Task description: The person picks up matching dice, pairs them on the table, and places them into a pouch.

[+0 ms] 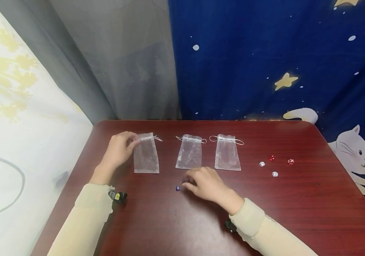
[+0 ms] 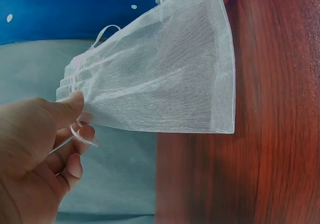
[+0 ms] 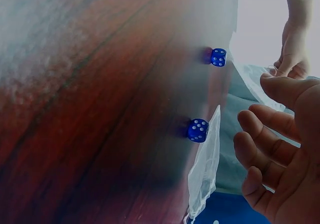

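My left hand [image 1: 121,146] pinches the upper left corner of a sheer white drawstring bag [image 1: 146,156], near its cord. In the left wrist view the thumb and fingers hold that bag's gathered mouth, and its bottom end spreads over the table. My right hand [image 1: 206,183] hovers over the table with relaxed fingers and nothing in them. Just left of its fingertips lies a blue die [image 1: 178,188] with white dots. The right wrist view shows two blue dice, a nearer die [image 3: 198,130] and a farther die [image 3: 218,57]; the head view shows only one.
Two more sheer bags, a middle bag [image 1: 190,154] and a right bag [image 1: 227,156], lie flat along the back. Farther right sit two red dice [image 1: 290,161] and two white dice [image 1: 275,174]. Curtains [image 1: 137,64] hang behind the dark red table [image 1: 157,227].
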A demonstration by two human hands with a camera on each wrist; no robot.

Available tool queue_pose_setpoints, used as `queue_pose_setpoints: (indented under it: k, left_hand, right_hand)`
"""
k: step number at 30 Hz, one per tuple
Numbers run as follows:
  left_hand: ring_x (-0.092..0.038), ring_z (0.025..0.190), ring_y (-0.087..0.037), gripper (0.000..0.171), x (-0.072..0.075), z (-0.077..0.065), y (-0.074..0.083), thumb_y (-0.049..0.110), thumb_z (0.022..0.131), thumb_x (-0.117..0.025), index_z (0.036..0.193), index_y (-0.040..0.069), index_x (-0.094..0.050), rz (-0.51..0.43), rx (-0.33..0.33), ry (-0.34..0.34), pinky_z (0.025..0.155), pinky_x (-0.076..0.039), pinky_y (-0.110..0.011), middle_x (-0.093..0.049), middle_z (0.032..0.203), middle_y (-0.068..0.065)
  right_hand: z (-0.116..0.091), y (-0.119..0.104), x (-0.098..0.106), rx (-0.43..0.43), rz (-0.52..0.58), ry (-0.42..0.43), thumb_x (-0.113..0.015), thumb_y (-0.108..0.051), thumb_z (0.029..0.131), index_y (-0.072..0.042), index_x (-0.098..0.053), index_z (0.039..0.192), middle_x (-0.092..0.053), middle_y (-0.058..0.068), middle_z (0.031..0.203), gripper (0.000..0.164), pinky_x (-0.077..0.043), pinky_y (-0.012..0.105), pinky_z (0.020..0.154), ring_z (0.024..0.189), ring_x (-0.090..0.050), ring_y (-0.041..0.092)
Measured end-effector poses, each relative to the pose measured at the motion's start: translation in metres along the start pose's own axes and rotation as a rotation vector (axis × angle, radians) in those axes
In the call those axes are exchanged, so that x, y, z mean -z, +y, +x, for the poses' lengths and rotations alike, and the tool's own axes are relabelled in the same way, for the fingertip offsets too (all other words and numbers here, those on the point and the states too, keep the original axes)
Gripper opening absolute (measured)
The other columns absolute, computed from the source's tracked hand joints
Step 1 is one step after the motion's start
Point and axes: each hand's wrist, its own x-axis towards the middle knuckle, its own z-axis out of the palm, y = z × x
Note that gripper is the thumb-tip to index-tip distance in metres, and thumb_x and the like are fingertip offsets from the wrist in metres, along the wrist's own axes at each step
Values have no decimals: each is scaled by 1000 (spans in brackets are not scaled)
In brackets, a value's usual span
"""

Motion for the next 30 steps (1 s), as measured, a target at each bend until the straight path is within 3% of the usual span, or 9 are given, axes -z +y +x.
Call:
queue_pose_setpoints:
  k: [9, 19, 24, 30]
  left_hand:
    - [-58, 73, -27, 10, 8, -7, 6, 7, 92, -75, 98, 0, -72, 8, 18, 16, 68, -48, -42, -70, 90, -14]
    - [-55, 69, -24, 10, 13, -21, 18, 7, 90, -76, 98, 2, -73, 4, 14, 78, 63, -46, -37, -68, 85, -10]
    - [-58, 68, -25, 12, 16, -25, 30, 7, 89, -78, 99, 3, -73, -12, -37, 106, 61, -47, -37, -69, 87, -9]
    - [-61, 70, -22, 14, 20, -27, 52, 6, 86, -81, 97, 4, -74, -47, -127, 141, 63, -52, -38, -70, 88, -6]
  right_hand:
    - [0, -1, 1, 0, 3, -1, -77, -33, 90, -18, -75, 96, -66, -9, 76, 16, -51, 33, 63, 67, -58, 7]
    - [-1, -3, 1, 20, -3, 20, -77, -32, 90, -17, -75, 96, -65, -9, 75, 16, -51, 35, 65, 66, -57, 6]
    - [3, -4, 5, 31, -10, 44, -78, -32, 90, -15, -75, 97, -63, -9, 72, 19, -50, 33, 62, 63, -55, 7]
    - [16, -7, 21, 65, -18, 123, -78, -29, 90, -11, -74, 104, -71, -1, 85, 23, -56, 38, 68, 71, -65, 13]
